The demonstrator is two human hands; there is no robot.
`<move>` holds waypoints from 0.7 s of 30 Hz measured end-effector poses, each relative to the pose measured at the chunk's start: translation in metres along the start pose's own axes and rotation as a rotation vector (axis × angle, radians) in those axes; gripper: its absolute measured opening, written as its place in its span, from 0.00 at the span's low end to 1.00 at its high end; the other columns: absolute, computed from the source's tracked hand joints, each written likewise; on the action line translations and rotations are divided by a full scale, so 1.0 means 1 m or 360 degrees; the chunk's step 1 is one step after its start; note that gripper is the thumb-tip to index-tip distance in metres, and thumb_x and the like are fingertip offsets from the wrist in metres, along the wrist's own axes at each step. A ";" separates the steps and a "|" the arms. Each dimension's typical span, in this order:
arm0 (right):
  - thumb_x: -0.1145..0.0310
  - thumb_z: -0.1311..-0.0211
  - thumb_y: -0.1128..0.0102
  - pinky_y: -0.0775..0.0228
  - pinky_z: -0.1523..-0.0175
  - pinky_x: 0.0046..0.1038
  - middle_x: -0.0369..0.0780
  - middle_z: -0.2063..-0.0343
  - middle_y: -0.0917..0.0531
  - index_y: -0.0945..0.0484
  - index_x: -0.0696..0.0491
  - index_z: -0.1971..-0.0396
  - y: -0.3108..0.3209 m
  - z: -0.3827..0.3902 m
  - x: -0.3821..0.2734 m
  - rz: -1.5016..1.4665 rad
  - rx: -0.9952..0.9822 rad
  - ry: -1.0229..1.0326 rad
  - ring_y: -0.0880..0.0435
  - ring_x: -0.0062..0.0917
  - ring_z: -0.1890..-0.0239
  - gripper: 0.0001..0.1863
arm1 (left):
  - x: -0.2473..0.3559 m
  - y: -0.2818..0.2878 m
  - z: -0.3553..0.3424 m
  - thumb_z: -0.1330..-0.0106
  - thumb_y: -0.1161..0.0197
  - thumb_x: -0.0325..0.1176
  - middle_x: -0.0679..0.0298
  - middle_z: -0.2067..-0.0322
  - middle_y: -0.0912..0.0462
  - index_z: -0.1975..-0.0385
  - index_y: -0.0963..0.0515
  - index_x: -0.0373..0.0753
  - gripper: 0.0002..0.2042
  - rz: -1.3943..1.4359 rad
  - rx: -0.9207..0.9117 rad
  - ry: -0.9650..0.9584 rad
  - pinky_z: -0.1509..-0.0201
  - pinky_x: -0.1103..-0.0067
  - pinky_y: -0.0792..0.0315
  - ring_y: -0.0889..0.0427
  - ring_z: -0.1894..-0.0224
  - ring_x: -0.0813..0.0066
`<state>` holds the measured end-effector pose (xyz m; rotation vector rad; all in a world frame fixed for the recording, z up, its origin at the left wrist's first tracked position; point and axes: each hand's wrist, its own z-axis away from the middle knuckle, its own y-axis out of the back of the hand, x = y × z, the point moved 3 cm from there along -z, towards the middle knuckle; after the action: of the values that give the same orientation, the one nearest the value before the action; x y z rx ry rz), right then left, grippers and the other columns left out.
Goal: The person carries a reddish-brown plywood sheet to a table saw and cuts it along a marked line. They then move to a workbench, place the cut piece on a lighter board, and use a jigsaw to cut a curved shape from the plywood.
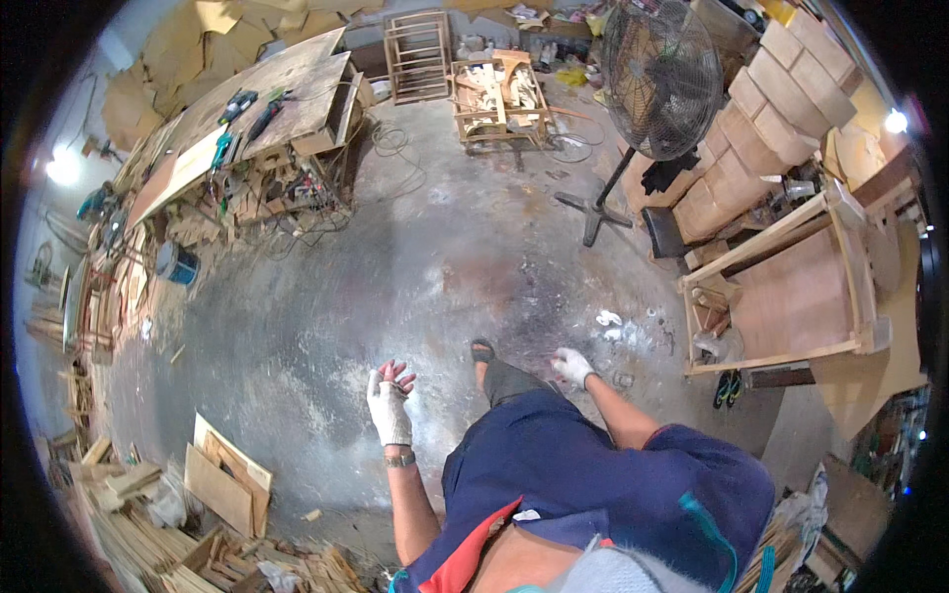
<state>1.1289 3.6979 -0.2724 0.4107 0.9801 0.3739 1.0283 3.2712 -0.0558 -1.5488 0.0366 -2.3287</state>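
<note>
My left hand (390, 403), in a white work glove with bare fingertips, hangs over the floor (326, 296) at my left side. Its fingers are loosely bent and apart, and nothing is in them. A watch (399, 457) sits on that wrist. To the right, my right hand (571, 367) wears a matching white glove and is held out over the floor past my leg. Its fingers are small in view but look loosely apart, and I see nothing held. Neither hand touches anything. My sandalled foot (481, 351) shows between them.
A workbench (306, 74) with power tools stands at the far left, near a blue bucket (178, 265). Cables (395, 148) lie on the floor. A pedestal fan (660, 79) and a wooden frame (791, 287) stand right. Wood panels (225, 479) and scraps lie near left.
</note>
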 end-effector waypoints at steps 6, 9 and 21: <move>0.61 0.36 0.40 0.20 0.69 0.35 0.43 0.67 0.14 0.21 0.57 0.52 -0.018 -0.076 -0.061 -0.0069 -0.0097 -0.0288 0.13 0.30 0.71 0.18 | 0.006 0.006 -0.059 0.23 0.42 0.42 0.50 0.51 0.17 0.41 0.29 0.32 0.21 0.0069 -0.0079 0.0095 0.60 0.75 0.22 0.14 0.60 0.63; 0.57 0.41 0.38 0.19 0.60 0.39 0.48 0.65 0.13 0.18 0.56 0.58 -0.041 -0.102 -0.106 -0.0069 -0.0216 -0.0563 0.12 0.38 0.63 0.19 | 0.034 0.019 -0.093 0.22 0.45 0.43 0.49 0.49 0.18 0.40 0.30 0.32 0.21 0.0143 -0.0039 0.0115 0.58 0.72 0.23 0.15 0.60 0.59; 0.62 0.36 0.41 0.20 0.62 0.34 0.45 0.58 0.14 0.21 0.54 0.44 -0.073 -0.074 -0.154 -0.0656 0.0602 -0.0491 0.13 0.30 0.66 0.22 | 0.062 -0.006 -0.296 0.22 0.45 0.41 0.54 0.56 0.16 0.44 0.26 0.37 0.17 -0.0212 -0.0894 0.0258 0.64 0.72 0.23 0.14 0.63 0.63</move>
<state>0.9971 3.5730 -0.2347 0.5739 0.8051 -0.2485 0.7393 3.2095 -0.1192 -1.6271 0.7012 -2.6958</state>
